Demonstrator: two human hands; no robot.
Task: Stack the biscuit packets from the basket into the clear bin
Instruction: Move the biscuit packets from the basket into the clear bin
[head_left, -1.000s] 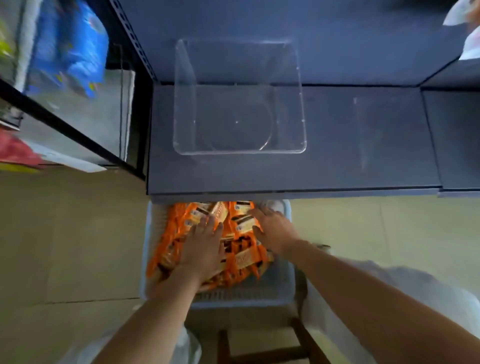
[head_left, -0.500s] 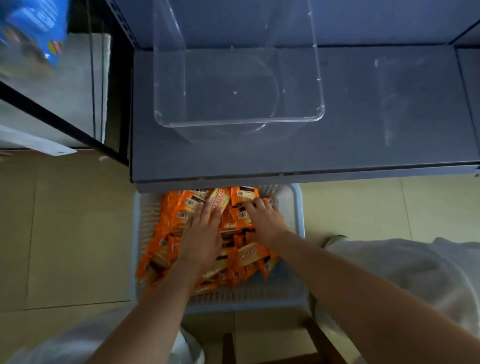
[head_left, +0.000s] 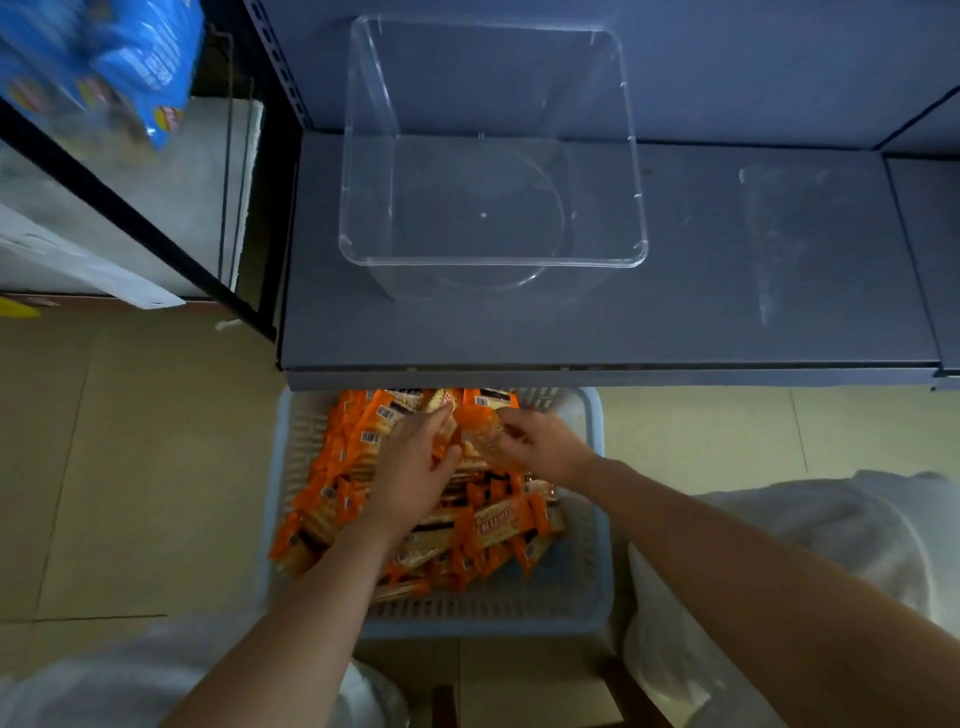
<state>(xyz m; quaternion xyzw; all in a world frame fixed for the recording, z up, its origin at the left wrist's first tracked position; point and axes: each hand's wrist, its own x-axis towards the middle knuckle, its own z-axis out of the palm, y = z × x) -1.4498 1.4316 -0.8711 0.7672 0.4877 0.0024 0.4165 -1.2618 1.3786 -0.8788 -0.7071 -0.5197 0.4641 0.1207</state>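
Note:
A pale blue slotted basket (head_left: 589, 525) on the floor holds a heap of orange biscuit packets (head_left: 493, 530). Its far end sits under the shelf's front edge. My left hand (head_left: 415, 467) lies on the heap and curls round packets at the far middle. My right hand (head_left: 540, 447) is just to its right, its fingers bent and pinching an orange packet (head_left: 480, 423) that both hands meet on. The clear bin (head_left: 493, 260) stands empty on the grey shelf above the basket.
The grey shelf (head_left: 727, 322) stretches right of the bin. A black shelf upright (head_left: 130, 218) and blue packets (head_left: 104, 67) are at the left. Beige floor tiles (head_left: 145, 467) lie on both sides of the basket. A dark wooden frame (head_left: 623, 691) shows below it.
Both hands have gone from lying flat on the heap to curling round packets at its far middle, and have drawn closer together. The view has tilted up a little.

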